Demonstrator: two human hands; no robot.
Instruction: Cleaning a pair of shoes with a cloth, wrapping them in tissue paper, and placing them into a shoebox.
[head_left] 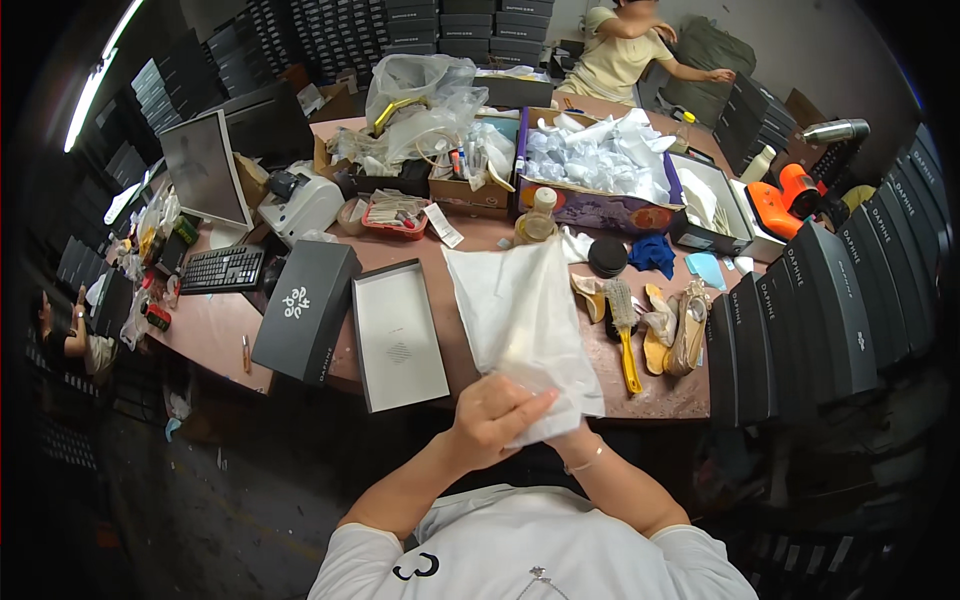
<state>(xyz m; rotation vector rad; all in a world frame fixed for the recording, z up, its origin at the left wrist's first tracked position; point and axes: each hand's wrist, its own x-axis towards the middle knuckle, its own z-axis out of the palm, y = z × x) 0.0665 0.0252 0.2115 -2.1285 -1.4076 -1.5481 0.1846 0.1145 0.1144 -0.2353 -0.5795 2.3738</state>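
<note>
A thin white sheet or bag, slightly see-through, hangs over the table's front edge before me. My left hand is closed on its near end, thumb and fingers pressing the material. My right hand is mostly covered by the folded white material; its fingers are hidden, and only the wrist with a bracelet shows plainly. Left of the sheet lies an open box part with a pale inside, beside a dark grey shoe box. To the right are a brush with a yellow handle and a beige shoe.
A round black tin, a blue cloth and a capped bottle stand behind. Farther back is a purple carton of crumpled white paper. Stacked dark shoe boxes line the right; a keyboard lies left. Another person is across the table.
</note>
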